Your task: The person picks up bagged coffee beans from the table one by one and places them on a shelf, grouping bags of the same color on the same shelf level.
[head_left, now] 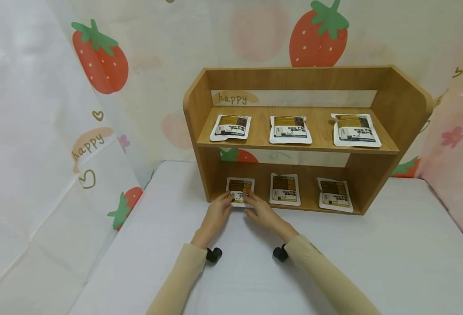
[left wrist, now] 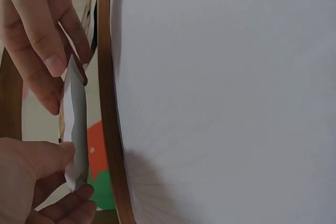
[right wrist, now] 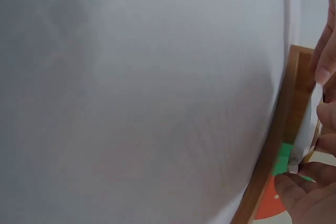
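Note:
Both hands are at a flat white pouch (head_left: 240, 186) with a brown-and-white printed front, at the left of the lower shelf. My left hand (head_left: 216, 213) holds the pouch's left side; thumb and fingers pinch its edge in the left wrist view. On the opposite side, my right hand (head_left: 266, 214) grips the pouch near a lower corner, seen in the right wrist view. From the left wrist view the pouch (left wrist: 77, 124) appears edge-on, above the shelf's front edge (left wrist: 109, 114). Part of its printed front is hidden behind the fingers.
The two-level wooden shelf (head_left: 402, 100) stands on a white-covered table (head_left: 405, 245). Similar pouches lie at the lower middle (head_left: 285, 190) and lower right (head_left: 335, 195). Three more sit above: left pouch (head_left: 231, 127), middle pouch (head_left: 290, 130), right pouch (head_left: 356, 130). Strawberry-printed sheeting (head_left: 149, 87) hangs behind.

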The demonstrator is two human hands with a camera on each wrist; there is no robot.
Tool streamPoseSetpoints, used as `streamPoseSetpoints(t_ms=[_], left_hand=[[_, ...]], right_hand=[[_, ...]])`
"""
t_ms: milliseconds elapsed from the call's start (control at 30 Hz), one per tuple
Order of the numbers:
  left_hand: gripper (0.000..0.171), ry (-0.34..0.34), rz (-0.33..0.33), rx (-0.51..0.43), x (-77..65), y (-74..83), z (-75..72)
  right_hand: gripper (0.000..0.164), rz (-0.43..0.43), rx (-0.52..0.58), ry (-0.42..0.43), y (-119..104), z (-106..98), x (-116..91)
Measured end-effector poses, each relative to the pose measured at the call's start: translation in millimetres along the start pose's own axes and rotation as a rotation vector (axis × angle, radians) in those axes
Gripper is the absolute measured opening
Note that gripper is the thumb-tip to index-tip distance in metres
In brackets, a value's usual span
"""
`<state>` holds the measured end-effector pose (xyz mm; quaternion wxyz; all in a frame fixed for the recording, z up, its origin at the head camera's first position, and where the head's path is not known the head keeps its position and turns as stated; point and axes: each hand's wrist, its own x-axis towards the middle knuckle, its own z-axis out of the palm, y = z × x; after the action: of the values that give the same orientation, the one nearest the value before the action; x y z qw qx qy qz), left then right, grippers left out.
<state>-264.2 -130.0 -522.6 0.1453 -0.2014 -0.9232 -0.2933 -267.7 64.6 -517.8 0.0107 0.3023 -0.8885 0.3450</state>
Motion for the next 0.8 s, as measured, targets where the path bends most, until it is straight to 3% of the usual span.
streamPoseSetpoints(t_ms=[300, 600, 800], left_hand=[[0.036, -0.057, -0.039, 0.021, 8.6, -8.6, 0.7], [0.039, -0.076, -0.036, 0.035, 17.4, -13.0, 1.3], [0.047, -0.141, -0.052, 0.067, 19.3, -17.0, 2.8]], right_hand=[[0.055, 0.023, -0.003, -0.026, 7.3, 8.6, 11.7], [0.059, 0.032, -0.029, -0.050, 10.0, 10.9, 23.6], [0.061, 0.061, -0.057, -0.086, 10.2, 12.7, 28.3]])
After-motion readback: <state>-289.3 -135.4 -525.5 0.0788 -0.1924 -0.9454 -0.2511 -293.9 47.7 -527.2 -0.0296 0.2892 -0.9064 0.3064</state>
